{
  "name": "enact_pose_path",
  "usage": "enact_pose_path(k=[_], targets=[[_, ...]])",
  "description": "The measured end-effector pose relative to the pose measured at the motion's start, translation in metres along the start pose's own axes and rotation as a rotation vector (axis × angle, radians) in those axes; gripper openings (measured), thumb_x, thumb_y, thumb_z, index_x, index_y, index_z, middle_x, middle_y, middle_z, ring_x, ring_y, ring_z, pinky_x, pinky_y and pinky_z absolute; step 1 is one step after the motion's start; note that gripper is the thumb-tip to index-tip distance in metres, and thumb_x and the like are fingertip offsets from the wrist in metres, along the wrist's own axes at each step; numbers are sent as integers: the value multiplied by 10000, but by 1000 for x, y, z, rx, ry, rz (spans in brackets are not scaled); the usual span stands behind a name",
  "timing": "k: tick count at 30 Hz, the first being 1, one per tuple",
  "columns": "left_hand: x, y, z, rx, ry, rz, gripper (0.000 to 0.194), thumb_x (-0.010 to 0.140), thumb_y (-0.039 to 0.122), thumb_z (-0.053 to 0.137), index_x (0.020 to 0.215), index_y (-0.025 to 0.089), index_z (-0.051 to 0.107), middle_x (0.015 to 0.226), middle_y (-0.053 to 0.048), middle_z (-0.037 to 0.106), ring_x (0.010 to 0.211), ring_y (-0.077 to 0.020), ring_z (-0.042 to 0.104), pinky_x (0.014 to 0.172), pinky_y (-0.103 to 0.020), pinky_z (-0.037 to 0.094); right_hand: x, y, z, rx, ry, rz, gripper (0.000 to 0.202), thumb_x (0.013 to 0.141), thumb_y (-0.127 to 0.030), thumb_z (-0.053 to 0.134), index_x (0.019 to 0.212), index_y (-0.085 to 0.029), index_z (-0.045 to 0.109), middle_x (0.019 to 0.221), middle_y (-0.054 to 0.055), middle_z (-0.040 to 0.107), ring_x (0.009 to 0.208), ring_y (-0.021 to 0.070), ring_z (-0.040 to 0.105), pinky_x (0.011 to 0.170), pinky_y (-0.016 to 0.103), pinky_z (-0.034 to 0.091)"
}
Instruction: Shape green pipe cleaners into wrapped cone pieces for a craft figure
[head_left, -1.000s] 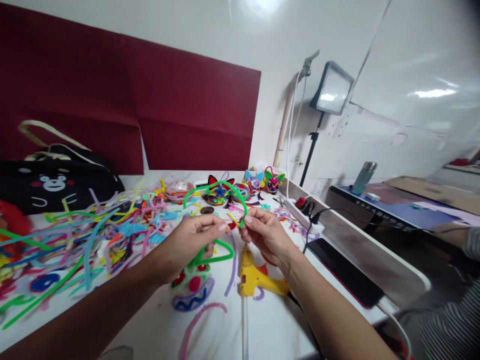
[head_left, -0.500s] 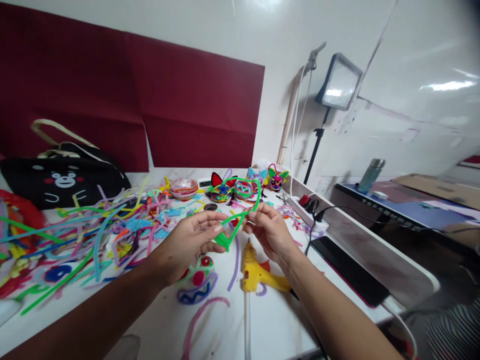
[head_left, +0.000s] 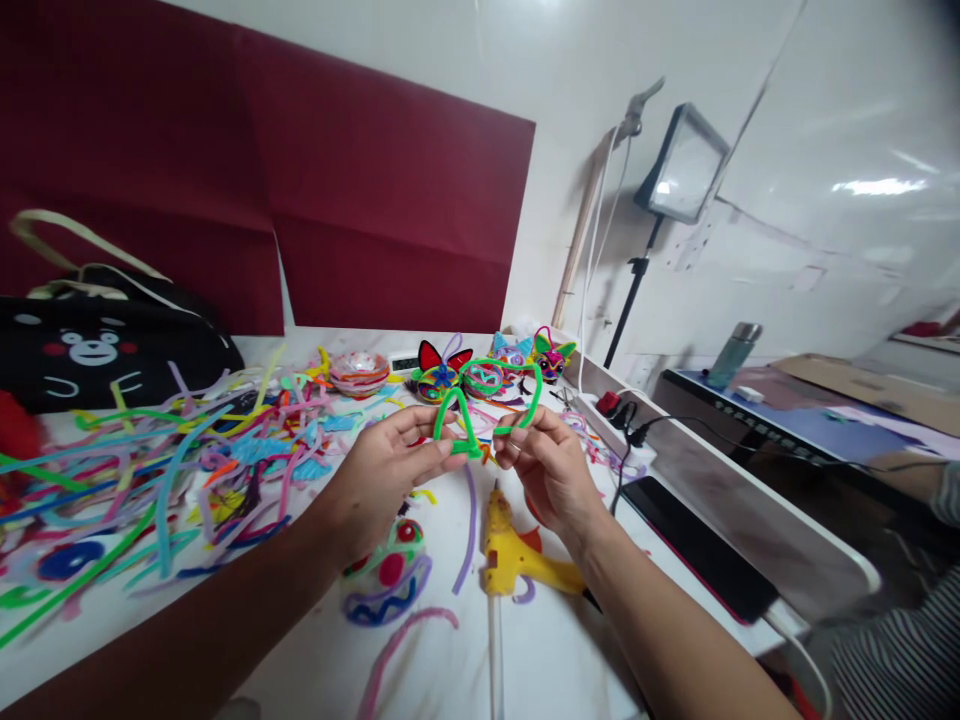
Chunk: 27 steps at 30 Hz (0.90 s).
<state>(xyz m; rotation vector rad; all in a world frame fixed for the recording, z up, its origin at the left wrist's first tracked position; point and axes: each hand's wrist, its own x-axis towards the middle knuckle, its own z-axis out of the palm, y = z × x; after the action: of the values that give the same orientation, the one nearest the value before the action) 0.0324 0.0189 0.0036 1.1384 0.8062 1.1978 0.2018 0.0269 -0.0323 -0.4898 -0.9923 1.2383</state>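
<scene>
A bent green pipe cleaner (head_left: pixel 538 385) is held up in front of me between both hands. My left hand (head_left: pixel 401 455) pinches its pointed, triangular part, while my right hand (head_left: pixel 544 455) pinches the end of its wide curve. Below my right hand a yellow glue gun (head_left: pixel 510 548) lies on the table, a glue stick extending from it. Under my left hand sits a round face decoration (head_left: pixel 390 575) with red dots and a wavy blue mouth. A purple strip (head_left: pixel 466 530) and a pink strip (head_left: pixel 401 645) lie nearby.
Loose colored pipe cleaners (head_left: pixel 247 450) are heaped at the left, before a black bag (head_left: pixel 90 340). Finished decorations (head_left: pixel 441 380) stand at the back. At the right are a phone (head_left: pixel 701 545), a power strip (head_left: pixel 611 420) and a lamp (head_left: pixel 686 165). A person's striped sleeve (head_left: pixel 900 640) shows lower right.
The green pipe cleaner's held part has turned from a downward point to an upright triangle. Its wide curve has shifted right with my right hand. The whole view has shifted slightly.
</scene>
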Motion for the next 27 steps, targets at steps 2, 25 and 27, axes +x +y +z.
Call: enact_pose_path(k=[2, 25, 27], targets=[[0, -1, -1, -8, 18, 0, 304, 647, 157, 770, 920, 157, 635, 830, -3, 666, 773, -142, 666, 771, -286, 559, -1, -1, 1, -4, -15, 5, 76, 676, -122, 676, 697, -183, 635, 760, 1, 635, 605, 109, 537, 534, 242, 395], [7, -1, -3, 142, -103, 71, 438, 684, 207, 745, 1055, 193, 513, 1007, -37, 658, 905, -199, 671, 806, -334, 550, -3, 3, 4, -141, -44, -40, 107, 684, -152, 750, 748, -196, 676, 855, 1, 609, 659, 103, 499, 601, 252, 390], [10, 0, -5, 139, -77, 32, 469, 676, 209, 752, 1062, 196, 486, 878, 2, 658, 788, -178, 686, 735, -334, 577, -3, 3, 4, -137, -49, -40, 105, 685, -151, 750, 744, -197, 677, 858, -1, 605, 676, 105, 503, 611, 251, 392]])
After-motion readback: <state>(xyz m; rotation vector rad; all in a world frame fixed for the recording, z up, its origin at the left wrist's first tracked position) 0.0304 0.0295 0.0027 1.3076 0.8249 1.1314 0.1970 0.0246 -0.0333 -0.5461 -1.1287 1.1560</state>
